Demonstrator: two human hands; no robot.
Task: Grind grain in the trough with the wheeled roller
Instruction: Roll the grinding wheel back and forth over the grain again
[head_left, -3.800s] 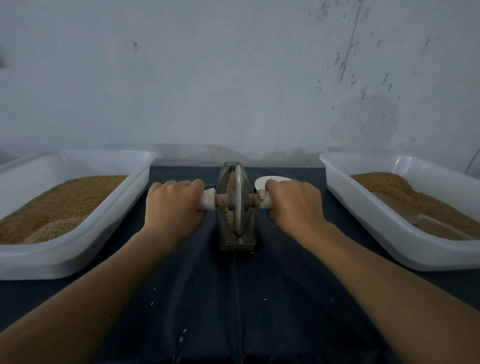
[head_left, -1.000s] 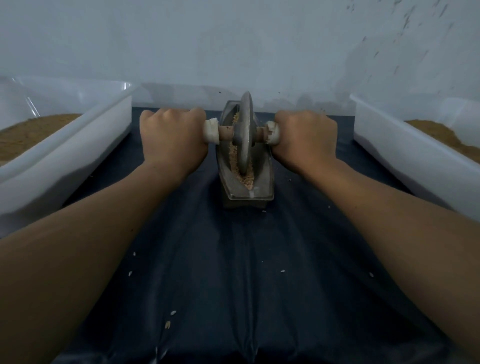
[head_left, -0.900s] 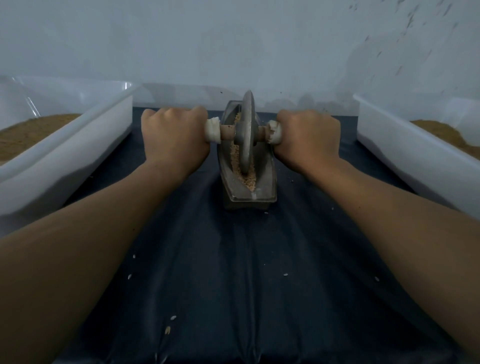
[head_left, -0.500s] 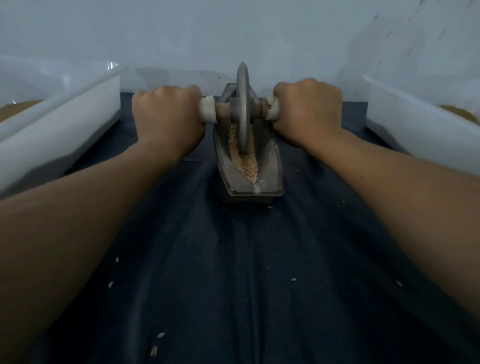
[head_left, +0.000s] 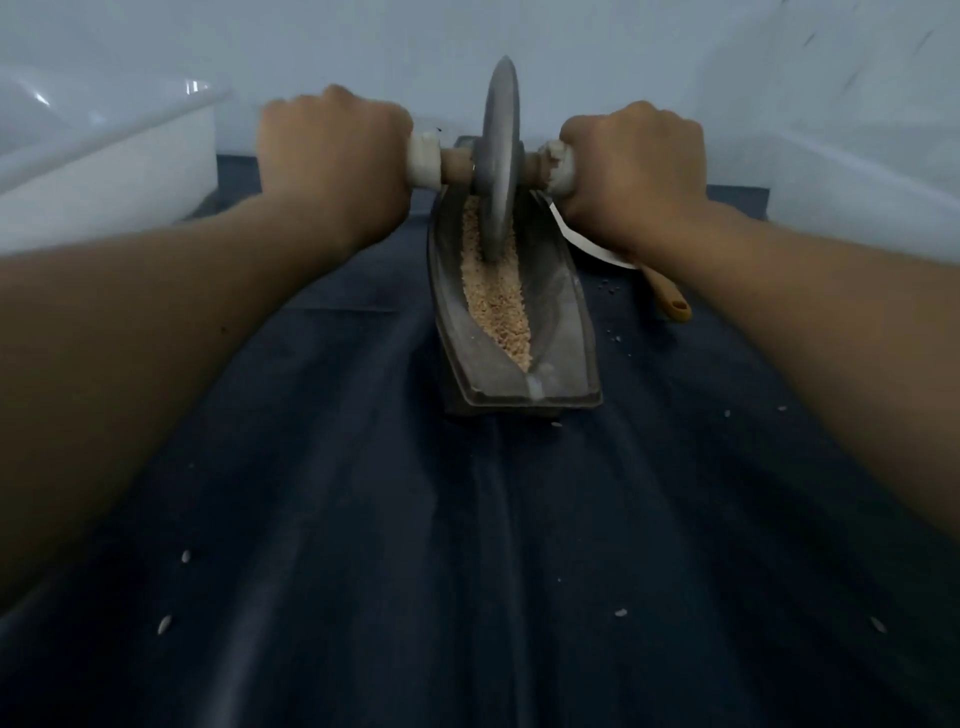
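Grain (head_left: 496, 301) lies along the trough (head_left: 563, 322) on the desk (head_left: 363, 519). The left hand (head_left: 332, 166) and right hand (head_left: 634, 171) each clamp an axle end of the wheeled roller (head_left: 501, 156), whose disc stands upright towards the far end. Equal downward pressure and a level axle should hold it in the groove.

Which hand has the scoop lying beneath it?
The right hand: a white scoop with a yellow handle shows under its wrist; none by the left hand.

Two hands (head_left: 332, 161) (head_left: 634, 171), one roller (head_left: 501, 156), one trough (head_left: 450, 312), two tubs (head_left: 104, 171) (head_left: 857, 192).
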